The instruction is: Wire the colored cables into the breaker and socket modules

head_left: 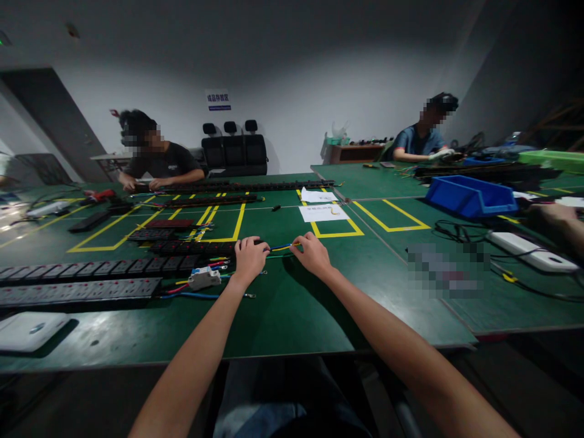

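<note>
Left hand (250,260): arm outstretched, palm down, grip closed on wires (279,247), just right of a black strip (201,248) on the bench (283,322). Right hand (314,254): arm outstretched, angled inward, grip pinching their right end.

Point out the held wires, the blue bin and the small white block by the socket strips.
Held wires (280,247): head view, middle of exposed stretch.
Blue bin (451,199): head view, its side wall.
White block (204,278): head view, its visible face.
</note>
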Tool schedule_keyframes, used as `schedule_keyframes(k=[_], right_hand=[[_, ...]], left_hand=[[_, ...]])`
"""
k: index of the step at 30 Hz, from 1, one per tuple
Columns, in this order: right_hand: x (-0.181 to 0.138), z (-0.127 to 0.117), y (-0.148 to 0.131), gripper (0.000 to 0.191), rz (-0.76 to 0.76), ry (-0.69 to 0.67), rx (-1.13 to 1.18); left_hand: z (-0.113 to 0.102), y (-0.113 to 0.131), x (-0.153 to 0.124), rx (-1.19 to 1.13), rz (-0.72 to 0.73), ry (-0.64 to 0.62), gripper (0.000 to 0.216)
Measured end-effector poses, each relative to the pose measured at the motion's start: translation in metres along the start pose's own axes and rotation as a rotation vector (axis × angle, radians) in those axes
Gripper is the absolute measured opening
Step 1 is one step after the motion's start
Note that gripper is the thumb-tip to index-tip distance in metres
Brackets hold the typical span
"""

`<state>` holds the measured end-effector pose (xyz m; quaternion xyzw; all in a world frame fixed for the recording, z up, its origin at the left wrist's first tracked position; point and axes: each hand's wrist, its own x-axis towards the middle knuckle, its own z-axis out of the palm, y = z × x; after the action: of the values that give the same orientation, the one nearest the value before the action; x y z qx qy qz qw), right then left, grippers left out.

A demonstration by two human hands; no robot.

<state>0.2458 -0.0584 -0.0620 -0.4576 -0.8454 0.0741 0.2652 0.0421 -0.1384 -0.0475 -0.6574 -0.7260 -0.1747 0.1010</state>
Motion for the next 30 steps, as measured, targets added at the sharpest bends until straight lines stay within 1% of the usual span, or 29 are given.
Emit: schedule_keyframes(k=[6, 14, 20, 30], right_hand=[[-0.0002, 0.0009, -0.0012, 0.020, -0.010, 0.006, 0.014], [-0.0001, -0.0003, -0.0004, 0.021, 0.011, -0.039, 0.002], [0.0003, 0.0007, 0.0007, 0.020, 0.022, -0.067, -0.013], [0.0005, 0.0000, -0.0013, 0.020, 0.027, -0.049, -0.011]], left_hand=[[-0.0017, 0.0037, -0.0003, -0.038, 0.002, 0.006, 0.016], [0.0008, 0.0006, 0.0023, -0.070, 0.003, 0.003, 0.016], [-0.0012, 0.0036, 0.0013, -0.068, -0.014, 0.018, 0.016], [-0.0014, 0.0064, 0.0010, -0.063, -0.015, 0.031, 0.019]])
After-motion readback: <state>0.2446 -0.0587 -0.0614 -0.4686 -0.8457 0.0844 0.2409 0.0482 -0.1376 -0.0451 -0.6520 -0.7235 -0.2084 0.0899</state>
